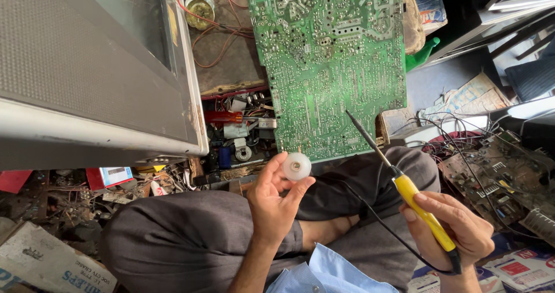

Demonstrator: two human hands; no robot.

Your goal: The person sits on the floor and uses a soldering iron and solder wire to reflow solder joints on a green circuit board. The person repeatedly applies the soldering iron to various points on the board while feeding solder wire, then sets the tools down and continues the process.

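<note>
My left hand (pixel 273 197) holds a small white round spool (pixel 296 166) between its fingertips, just below the near edge of a large green circuit board (pixel 332 61). My right hand (pixel 448 226) grips the yellow handle of a soldering iron (pixel 419 206). Its dark metal tip (pixel 358 126) points up and left, ending over the lower right part of the board without clearly touching it. The iron's black cord (pixel 381 223) runs across my lap. The board lies solder side up.
A grey television casing (pixel 87 67) fills the upper left. A red-handled screwdriver (pixel 222 117) and small parts lie in the gap beside the board. More circuit boards and tangled wires (pixel 497 171) sit at right. Cardboard boxes (pixel 46 264) are at lower left.
</note>
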